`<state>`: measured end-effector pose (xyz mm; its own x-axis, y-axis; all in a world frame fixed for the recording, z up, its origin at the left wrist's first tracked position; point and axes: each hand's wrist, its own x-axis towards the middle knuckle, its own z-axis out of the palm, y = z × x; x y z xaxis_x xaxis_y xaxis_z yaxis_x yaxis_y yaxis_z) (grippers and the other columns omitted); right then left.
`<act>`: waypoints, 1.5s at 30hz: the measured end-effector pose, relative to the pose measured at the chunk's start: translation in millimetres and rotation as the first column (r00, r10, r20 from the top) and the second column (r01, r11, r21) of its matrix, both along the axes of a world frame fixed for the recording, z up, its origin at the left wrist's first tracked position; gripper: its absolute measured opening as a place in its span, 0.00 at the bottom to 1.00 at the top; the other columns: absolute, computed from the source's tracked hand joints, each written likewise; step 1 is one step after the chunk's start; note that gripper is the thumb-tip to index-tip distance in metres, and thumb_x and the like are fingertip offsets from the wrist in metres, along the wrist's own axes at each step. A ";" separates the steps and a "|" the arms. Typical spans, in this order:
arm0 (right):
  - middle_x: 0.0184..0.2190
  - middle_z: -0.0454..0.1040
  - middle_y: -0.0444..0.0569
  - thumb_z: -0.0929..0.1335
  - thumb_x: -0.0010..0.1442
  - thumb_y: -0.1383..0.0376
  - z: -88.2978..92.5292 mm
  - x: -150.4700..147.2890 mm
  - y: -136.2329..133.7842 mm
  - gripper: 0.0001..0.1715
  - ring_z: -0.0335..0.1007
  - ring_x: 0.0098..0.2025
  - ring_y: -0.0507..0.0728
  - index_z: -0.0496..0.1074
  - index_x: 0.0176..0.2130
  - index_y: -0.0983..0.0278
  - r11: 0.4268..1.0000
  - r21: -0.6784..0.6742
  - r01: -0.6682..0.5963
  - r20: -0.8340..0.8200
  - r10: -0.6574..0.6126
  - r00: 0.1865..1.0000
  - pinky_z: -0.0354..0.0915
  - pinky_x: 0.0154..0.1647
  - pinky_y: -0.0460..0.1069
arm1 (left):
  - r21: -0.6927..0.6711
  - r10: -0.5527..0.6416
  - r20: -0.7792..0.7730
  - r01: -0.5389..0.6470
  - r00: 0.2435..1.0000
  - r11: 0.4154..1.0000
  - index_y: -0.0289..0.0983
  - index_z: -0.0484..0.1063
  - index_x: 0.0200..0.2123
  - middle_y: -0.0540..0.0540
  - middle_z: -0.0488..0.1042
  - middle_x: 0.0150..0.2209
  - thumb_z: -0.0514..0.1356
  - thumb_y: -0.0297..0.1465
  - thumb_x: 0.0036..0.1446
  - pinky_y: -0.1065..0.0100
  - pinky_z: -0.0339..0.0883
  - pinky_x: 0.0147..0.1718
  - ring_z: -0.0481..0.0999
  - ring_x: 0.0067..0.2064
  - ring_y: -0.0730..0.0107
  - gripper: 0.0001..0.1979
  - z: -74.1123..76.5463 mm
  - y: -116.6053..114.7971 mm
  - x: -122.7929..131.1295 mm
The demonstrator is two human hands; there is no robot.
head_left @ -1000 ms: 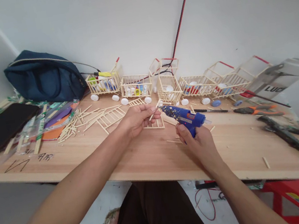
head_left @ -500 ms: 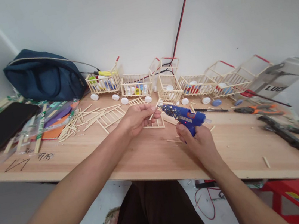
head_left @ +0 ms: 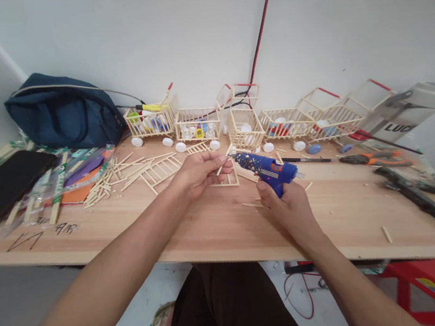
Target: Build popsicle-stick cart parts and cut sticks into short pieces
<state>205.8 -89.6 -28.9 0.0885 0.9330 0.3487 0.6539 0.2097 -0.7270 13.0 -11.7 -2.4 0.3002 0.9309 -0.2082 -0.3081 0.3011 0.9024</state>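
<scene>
Left grip pinches stick; at four o'clock, right grip grasps glue gun. Likely step: gluing; next, probably steady alignment.

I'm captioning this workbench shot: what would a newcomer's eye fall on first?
Probably the bright blue glue gun in the right grip, near the centre. Next comes the row of small stick-built carts behind it, along the wall. Then the bulky dark-blue bag at the back left of the tabletop.
</scene>
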 end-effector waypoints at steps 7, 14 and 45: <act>0.15 0.64 0.45 0.63 0.57 0.43 1.5 -1.1 0.9 0.28 0.62 0.22 0.55 0.65 0.22 0.62 1.000 -0.001 0.013 -0.008 -0.013 1.000 0.59 0.26 0.49 | 0.006 -0.003 -0.006 0.003 1.000 1.000 0.28 0.73 0.30 0.44 0.77 0.28 0.62 0.22 0.57 0.79 0.65 0.19 0.76 0.26 0.77 0.03 2.5 -1.9 0.8; 0.15 0.64 0.45 0.63 0.57 0.44 1.5 -1.4 0.7 0.27 0.60 0.21 0.53 0.62 0.21 0.62 1.000 -0.015 0.014 -0.023 -0.014 1.000 0.59 0.25 0.49 | 0.009 -0.004 -0.002 0.004 1.000 1.000 0.28 0.73 0.32 0.43 0.78 0.30 0.63 0.21 0.56 0.79 0.67 0.21 0.77 0.27 0.77 0.01 2.9 -2.6 0.4; 0.14 0.65 0.46 0.63 0.55 0.43 2.5 -2.1 0.6 0.29 0.59 0.19 0.53 0.63 0.19 0.62 0.998 -0.015 0.055 -0.031 -0.056 0.998 0.57 0.22 0.48 | 0.014 -0.018 0.012 0.018 1.000 1.000 0.28 0.75 0.30 0.43 0.78 0.29 0.62 0.21 0.57 0.77 0.70 0.25 0.78 0.29 0.76 0.03 3.0 -1.7 1.4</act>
